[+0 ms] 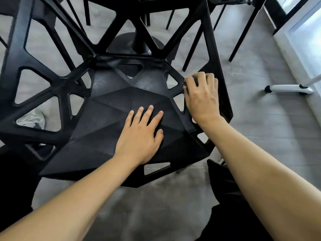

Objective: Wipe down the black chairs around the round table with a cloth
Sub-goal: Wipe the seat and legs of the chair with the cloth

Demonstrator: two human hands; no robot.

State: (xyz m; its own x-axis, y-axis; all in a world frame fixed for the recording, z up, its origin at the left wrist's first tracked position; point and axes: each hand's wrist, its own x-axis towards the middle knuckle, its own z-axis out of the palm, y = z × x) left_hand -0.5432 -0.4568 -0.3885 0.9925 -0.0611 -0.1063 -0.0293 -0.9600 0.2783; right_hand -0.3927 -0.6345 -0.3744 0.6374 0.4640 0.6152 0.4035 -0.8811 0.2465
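A black chair with a faceted seat and open triangular lattice sides fills the view from above. My left hand lies flat on the middle of the seat, fingers straight and spread. My right hand is on the chair's right side panel with its fingers bent over it. A small dark bunch that looks like the cloth shows between thumb and forefinger; the rest is hidden under the hand. The fingertips are blurred.
Behind the chair stands the round table's black pedestal base, with legs of other black chairs around it. A white wheeled stand foot lies on the grey floor at right by a window. A grey shoe shows through the lattice at left.
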